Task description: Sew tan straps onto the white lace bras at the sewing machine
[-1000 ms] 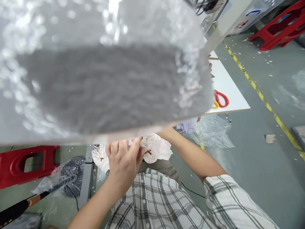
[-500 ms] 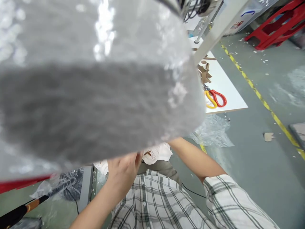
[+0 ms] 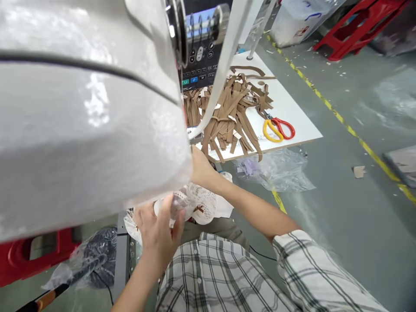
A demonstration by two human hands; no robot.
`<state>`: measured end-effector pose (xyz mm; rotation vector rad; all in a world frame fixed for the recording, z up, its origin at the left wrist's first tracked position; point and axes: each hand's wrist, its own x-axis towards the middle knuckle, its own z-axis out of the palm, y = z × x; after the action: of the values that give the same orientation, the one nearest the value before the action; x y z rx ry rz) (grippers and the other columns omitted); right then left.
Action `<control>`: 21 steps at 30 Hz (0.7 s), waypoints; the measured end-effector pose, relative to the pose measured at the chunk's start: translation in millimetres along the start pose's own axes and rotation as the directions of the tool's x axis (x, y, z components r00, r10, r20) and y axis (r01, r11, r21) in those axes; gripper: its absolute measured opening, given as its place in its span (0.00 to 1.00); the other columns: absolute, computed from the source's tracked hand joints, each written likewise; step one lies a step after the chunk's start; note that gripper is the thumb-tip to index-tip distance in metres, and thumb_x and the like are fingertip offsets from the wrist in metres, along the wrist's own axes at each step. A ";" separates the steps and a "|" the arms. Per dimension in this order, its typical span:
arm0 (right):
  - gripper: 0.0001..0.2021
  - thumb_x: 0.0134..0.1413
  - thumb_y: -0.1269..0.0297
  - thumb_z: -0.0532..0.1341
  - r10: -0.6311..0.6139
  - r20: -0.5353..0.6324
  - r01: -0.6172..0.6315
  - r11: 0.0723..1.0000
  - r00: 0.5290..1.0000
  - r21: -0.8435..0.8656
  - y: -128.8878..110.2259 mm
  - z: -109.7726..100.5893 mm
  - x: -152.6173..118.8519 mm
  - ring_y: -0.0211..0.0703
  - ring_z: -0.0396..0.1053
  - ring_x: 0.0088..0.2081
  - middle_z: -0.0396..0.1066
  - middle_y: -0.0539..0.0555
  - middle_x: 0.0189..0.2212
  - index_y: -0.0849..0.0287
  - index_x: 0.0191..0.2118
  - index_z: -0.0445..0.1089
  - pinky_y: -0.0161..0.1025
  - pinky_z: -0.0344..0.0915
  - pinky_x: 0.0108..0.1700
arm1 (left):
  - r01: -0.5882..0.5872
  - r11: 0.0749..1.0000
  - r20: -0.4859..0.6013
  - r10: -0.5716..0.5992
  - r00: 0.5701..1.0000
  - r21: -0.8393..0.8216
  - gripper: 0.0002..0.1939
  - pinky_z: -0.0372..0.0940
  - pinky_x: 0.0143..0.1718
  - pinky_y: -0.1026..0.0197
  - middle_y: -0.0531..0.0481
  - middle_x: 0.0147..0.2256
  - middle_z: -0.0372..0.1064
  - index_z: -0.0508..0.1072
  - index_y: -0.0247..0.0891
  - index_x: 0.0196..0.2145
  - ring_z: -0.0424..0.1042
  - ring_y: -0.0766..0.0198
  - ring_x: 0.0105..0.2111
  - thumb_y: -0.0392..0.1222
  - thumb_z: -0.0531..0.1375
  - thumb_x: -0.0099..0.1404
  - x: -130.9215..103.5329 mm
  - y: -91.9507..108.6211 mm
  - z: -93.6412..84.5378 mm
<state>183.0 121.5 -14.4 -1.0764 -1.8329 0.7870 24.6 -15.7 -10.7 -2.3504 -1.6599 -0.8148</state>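
Below the machine head, my left hand (image 3: 158, 229) is at a white lace garment (image 3: 205, 203) with a small brown bow. Its thumb and index finger hold the garment's left edge, at a sheer dotted part. My right hand (image 3: 202, 170) reaches in beside the machine, above the lace; its fingers are hidden behind the white head. The lace garment hangs over my lap, its upper side covered by the machine. Filling the upper left, very close and blurred, is the white sewing machine head (image 3: 97, 169).
Brown fabric strips (image 3: 232, 110) are heaped on the white table (image 3: 292, 115), with red and yellow scissors (image 3: 278, 129) near its edge. A control panel (image 3: 203, 60) stands behind the machine. Clear plastic (image 3: 276, 169) hangs below the table. Red stools (image 3: 357, 30) stand on the floor.
The view has shifted, so the machine head covers less and the brown strips and control panel show. My left hand's fingers have come into sight on the lace; my right hand is now partly visible.
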 end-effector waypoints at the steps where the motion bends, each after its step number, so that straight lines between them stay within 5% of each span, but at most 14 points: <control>1: 0.06 0.49 0.74 0.56 0.009 0.006 -0.009 1.000 1.000 0.015 -0.4 -0.5 0.0 0.46 0.66 0.38 0.67 0.55 0.36 0.58 0.34 0.65 0.41 0.64 0.40 | 0.017 1.000 -0.017 -0.018 1.000 -0.020 0.22 0.57 0.53 0.46 0.33 0.53 0.62 0.67 0.37 0.57 0.66 0.47 0.50 0.45 0.61 0.68 -1.0 -2.6 1.0; 6: 0.07 0.49 0.73 0.56 0.026 0.014 -0.026 0.999 1.000 0.048 -0.5 -0.4 -0.3 0.45 0.66 0.38 0.67 0.55 0.38 0.58 0.35 0.66 0.42 0.64 0.41 | 0.173 0.972 0.002 -0.175 0.985 -0.157 0.21 0.60 0.51 0.48 0.37 0.48 0.63 0.64 0.36 0.57 0.63 0.47 0.52 0.49 0.55 0.71 -2.1 -10.8 4.2; 11: 0.06 0.50 0.71 0.57 0.037 0.026 -0.036 0.999 0.999 -0.005 0.2 1.6 -0.1 0.46 0.67 0.38 0.67 0.55 0.38 0.58 0.36 0.67 0.42 0.65 0.41 | 0.400 0.868 0.139 -0.375 0.916 -0.293 0.18 0.62 0.46 0.53 0.44 0.41 0.64 0.66 0.39 0.51 0.66 0.54 0.45 0.53 0.49 0.74 0.0 -14.5 4.3; 16: 0.05 0.51 0.69 0.58 0.044 0.028 -0.043 0.999 0.999 -0.029 0.7 3.8 0.1 0.48 0.68 0.40 0.67 0.55 0.39 0.57 0.35 0.68 0.43 0.68 0.41 | 0.496 0.788 0.253 -0.428 0.867 -0.365 0.15 0.64 0.42 0.57 0.45 0.39 0.69 0.68 0.39 0.45 0.70 0.57 0.41 0.52 0.49 0.74 3.8 -20.9 6.3; 21: 0.06 0.52 0.70 0.58 0.015 0.035 -0.017 0.999 0.999 0.041 2.2 6.2 -0.6 0.48 0.69 0.43 0.68 0.56 0.43 0.57 0.37 0.70 0.43 0.70 0.43 | 0.519 0.779 0.256 -0.453 0.854 -0.352 0.15 0.65 0.40 0.57 0.45 0.38 0.73 0.70 0.38 0.41 0.73 0.56 0.39 0.52 0.52 0.72 9.3 -28.3 5.7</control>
<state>178.5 121.3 -19.2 -1.0579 -1.8312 0.8547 3.1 5.0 -15.9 -2.2929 -2.4431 -1.1949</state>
